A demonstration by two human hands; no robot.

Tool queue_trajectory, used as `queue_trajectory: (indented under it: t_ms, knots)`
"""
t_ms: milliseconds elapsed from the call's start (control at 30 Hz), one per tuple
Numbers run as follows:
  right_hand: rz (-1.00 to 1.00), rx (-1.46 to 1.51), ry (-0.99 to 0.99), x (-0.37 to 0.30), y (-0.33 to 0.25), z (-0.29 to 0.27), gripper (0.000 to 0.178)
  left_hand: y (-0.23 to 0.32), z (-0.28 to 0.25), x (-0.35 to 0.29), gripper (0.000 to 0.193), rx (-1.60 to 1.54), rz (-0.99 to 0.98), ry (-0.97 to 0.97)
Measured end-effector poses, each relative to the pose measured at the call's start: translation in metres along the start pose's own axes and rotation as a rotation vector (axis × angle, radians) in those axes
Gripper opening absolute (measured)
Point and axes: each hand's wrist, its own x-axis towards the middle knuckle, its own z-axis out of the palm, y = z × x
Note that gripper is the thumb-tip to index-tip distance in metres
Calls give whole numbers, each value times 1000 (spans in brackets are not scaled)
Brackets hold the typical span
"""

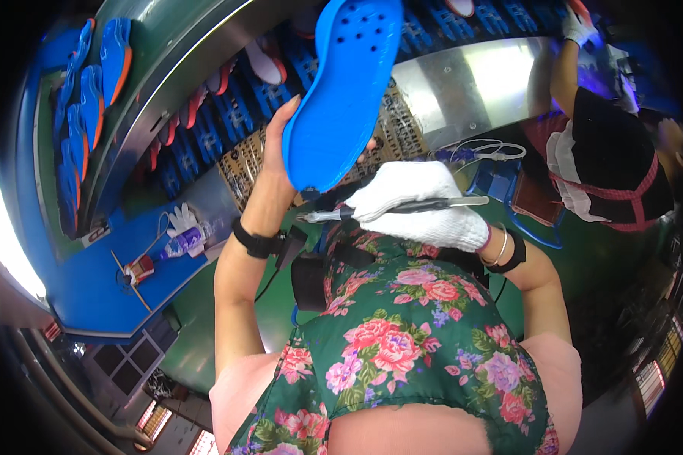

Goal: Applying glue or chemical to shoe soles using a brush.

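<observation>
Insole [343,106], blue, is held up by the left hand [278,144], fingers clasping both edges; gloved right hand [410,193] pinches pen-like tool [435,205] below. Advisable: steady insole, light tip pressure.

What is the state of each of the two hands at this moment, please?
Left hand: closed, holding a blue sole-shaped piece by its edges.
Right hand: closed, holding a slim pen-like tool.

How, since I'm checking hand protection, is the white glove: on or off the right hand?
On: the white glove covers the right hand, its cuff at the wrist.
</observation>
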Motion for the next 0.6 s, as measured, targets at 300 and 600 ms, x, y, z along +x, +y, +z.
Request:
queue_trajectory:
  t_ms: [300,600]
  knots:
    - [-431,-762,295,56,-11,-87,19,-44,7,-3,90,-10,54,119]
    - [-398,-812,48,12,3,-10,31,-28,-21,-8,96,6,153,259]
